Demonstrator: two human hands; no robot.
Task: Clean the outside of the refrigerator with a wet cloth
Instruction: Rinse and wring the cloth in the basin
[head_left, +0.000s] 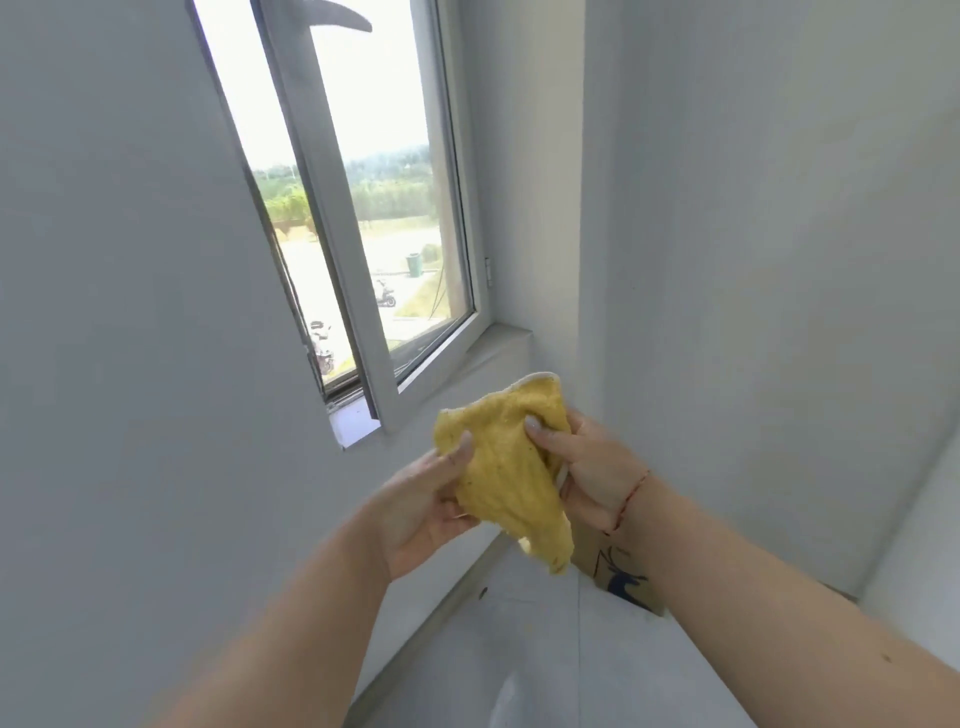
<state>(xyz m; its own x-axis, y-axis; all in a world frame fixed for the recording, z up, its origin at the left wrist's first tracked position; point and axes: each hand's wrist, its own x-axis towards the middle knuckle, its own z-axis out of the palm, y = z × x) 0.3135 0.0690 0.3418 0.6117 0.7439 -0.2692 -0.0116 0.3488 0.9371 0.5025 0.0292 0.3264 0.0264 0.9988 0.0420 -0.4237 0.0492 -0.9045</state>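
Note:
A yellow cloth (506, 467) with a white underside hangs crumpled between both hands, in front of the window corner. My left hand (423, 501) pinches its left edge between thumb and fingers. My right hand (582, 467) grips its right side, thumb pressed on the top of the fabric. The cloth's lower tip droops below the hands. No refrigerator is in sight.
An open window (363, 208) with a white frame and sill (470, 358) fills the upper middle. White walls stand at left and right. A brown cardboard box (621, 571) with a blue deer print leans in the corner on the pale tiled floor (519, 649).

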